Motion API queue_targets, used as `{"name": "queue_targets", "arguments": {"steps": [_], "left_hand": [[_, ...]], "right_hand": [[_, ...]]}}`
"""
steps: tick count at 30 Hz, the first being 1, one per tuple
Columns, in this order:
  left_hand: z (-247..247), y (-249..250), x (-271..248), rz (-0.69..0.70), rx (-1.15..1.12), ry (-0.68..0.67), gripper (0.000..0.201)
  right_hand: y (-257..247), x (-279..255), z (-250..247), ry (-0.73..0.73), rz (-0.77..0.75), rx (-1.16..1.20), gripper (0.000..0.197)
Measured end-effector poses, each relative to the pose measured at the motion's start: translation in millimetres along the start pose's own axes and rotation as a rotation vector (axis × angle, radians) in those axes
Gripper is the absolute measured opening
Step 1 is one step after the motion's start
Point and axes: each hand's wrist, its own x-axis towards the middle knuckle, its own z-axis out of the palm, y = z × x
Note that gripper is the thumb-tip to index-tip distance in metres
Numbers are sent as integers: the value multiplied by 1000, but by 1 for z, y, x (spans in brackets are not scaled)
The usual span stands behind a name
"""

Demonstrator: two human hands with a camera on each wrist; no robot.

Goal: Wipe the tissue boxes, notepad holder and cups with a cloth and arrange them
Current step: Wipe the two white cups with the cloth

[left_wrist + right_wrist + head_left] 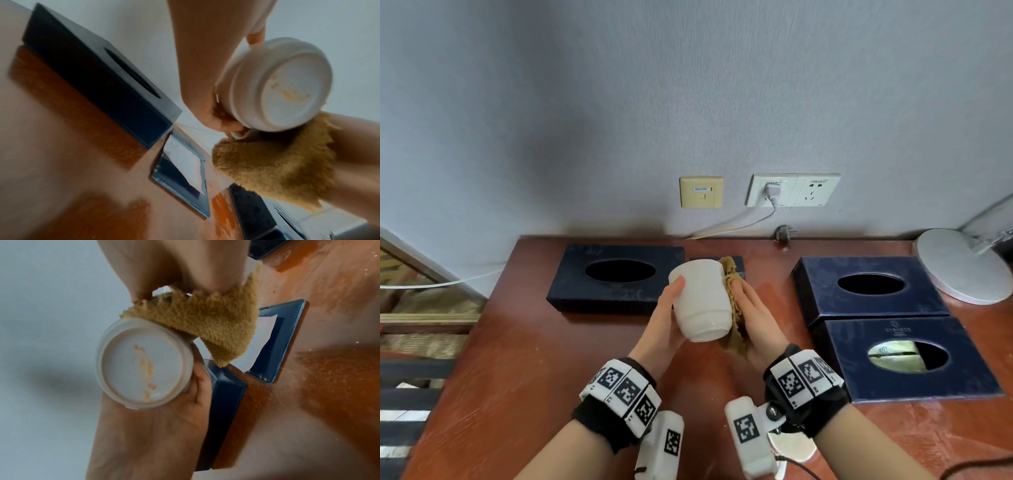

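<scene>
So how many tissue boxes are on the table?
3. One box sits back left, one back right, and one in front of that, touching it. The hands and cup may hide more.

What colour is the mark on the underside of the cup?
Orange, a streak across the white base of the cup; the right wrist view shows it best.

White cup [700,301] tilted in midair, tan cloth [732,308] against its side, above the notepad holder [736,265].
</scene>
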Motion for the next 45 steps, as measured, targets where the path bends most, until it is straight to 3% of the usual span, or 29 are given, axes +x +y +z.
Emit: {"name": "queue_targets", "arguments": {"steps": [4, 8, 10, 12, 14, 15, 18, 20, 22, 26, 30, 32, 35, 42, 45], "left_hand": [[-1, 3, -5, -9, 7, -61, 51], [1, 6, 7, -69, 140, 82, 50], [-2, 6, 14, -51, 237, 148, 59], [-3, 2, 16, 34, 356, 176, 86], [-6, -4, 18, 91, 410, 221, 108], [-7, -6, 18, 109, 400, 227, 109], [-10, -7, 15, 93, 252, 237, 91], [-14, -5, 13, 73, 184, 247, 104], [-18, -2, 13, 57, 135, 226, 105], [-12, 1, 12, -31, 50, 126, 104], [0, 0, 2, -62, 39, 9, 78], [-1, -2, 1, -50, 96, -10, 65], [1, -6, -3, 5, 241, 11, 56], [14, -1, -10, -81, 306, -37, 78], [11, -3, -13, -47, 307, -44, 71]], "right_hand": [[-1, 4, -5, 56, 12, 25, 32], [3, 1, -11, 205, -58, -5, 37], [4, 0, -14, 289, -154, -111, 41], [2, -1, -14, 317, -247, -285, 34], [-3, -3, -9, 267, -313, -410, 23], [-6, -3, -6, 223, -330, -430, 18], [-16, -2, -6, 168, -306, -300, 4], [-21, 1, -12, 210, -266, -135, 17], [-26, 3, -16, 204, -225, -25, 27], [-16, 1, -6, 134, -131, -77, 33], [0, -2, 8, 11, -76, -91, 24], [1, -3, 7, -12, -97, -146, 20], [1, 0, 1, 1, -168, -316, 31], [11, -7, -1, -23, -292, -647, 53], [17, -12, -1, -47, -314, -643, 55]]}}
